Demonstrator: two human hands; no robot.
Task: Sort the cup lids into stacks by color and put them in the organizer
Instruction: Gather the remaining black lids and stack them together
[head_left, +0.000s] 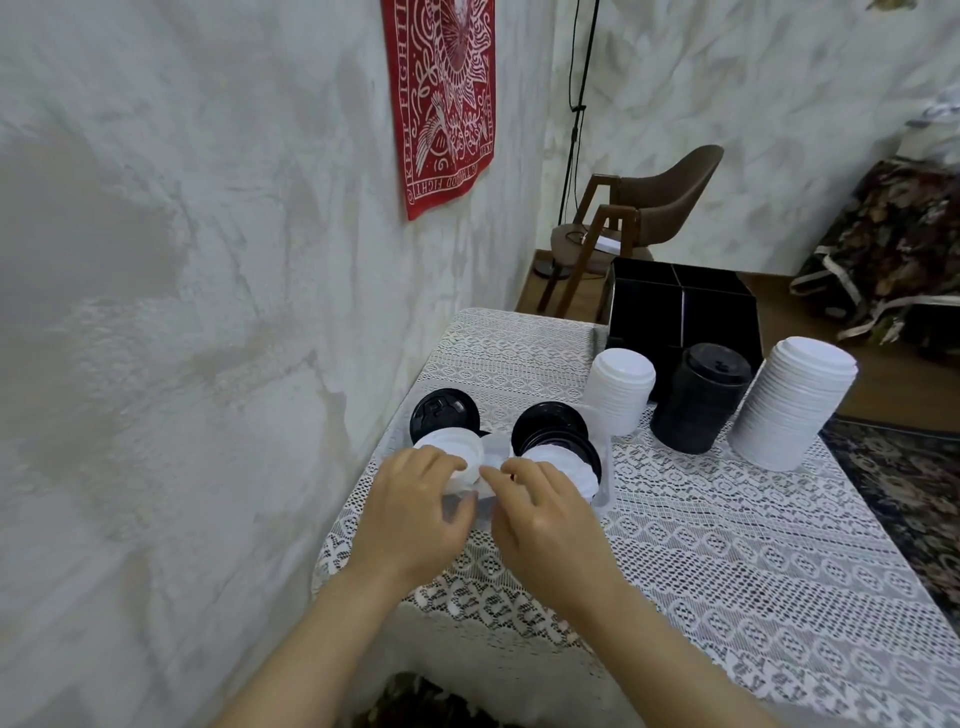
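White lace tablecloth (727, 545) covers the table; head view only. At the far edge stands a black organizer (727, 312), divided into compartments. Just on its near side are three sorted stacks in a row: short white stack (621, 395) left; black stack (698, 400) middle; tall white stack (795, 410) right (this one leans a little to the right).

Unsorted lids lie at the near left of the table, on crumpled clear wrap (467, 501): black lid (441, 413) farthest left; white lid (452, 447) overlapping its near edge; to the right a black pile (550, 428) with a second white lid (563, 470) on its near side.

Left hand (415, 512): fingers curled, tips at the near rim of the white lid; what they grip is hidden under the hand, cannot tell. Right hand (545, 519): thumb and forefinger pinch a fold of the clear wrap between the two groups of lids; the hands are just beside each other.

Beyond: red banner (441, 104) on the plaster wall; brown chair (670, 208) past the table.
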